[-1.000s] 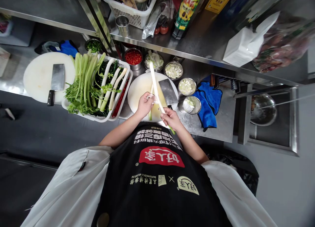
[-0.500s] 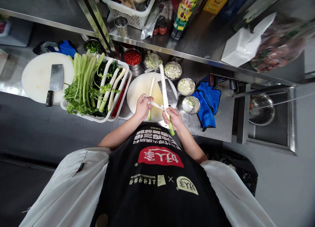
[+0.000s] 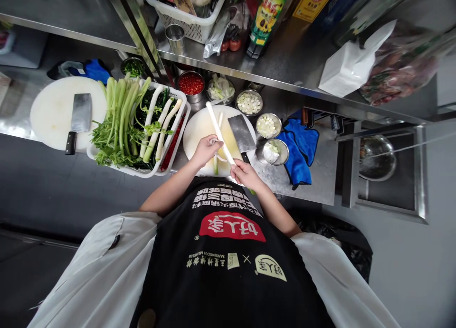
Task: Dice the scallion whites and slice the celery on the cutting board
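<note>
A long white green onion slants over the round cutting board, its lower end gripped by my right hand. The fingers of my left hand are pinched beside the stalk on a thin pale strip of its peel, which loops below them. Partly hidden behind the held stalk, a second green onion lies on the board. A cleaver rests on the board's right side, its dark handle pointing toward my right hand.
Left of the board stands a white basket of celery and green onions, with another board and cleaver beyond. Metal bowls of chopped vegetables line the back and right, near blue gloves. A steel shelf overhangs the back.
The green onion's upper end has swung left, toward my left hand. My right hand has turned with it, and the stretched peel strip now hangs slack in a loop.
</note>
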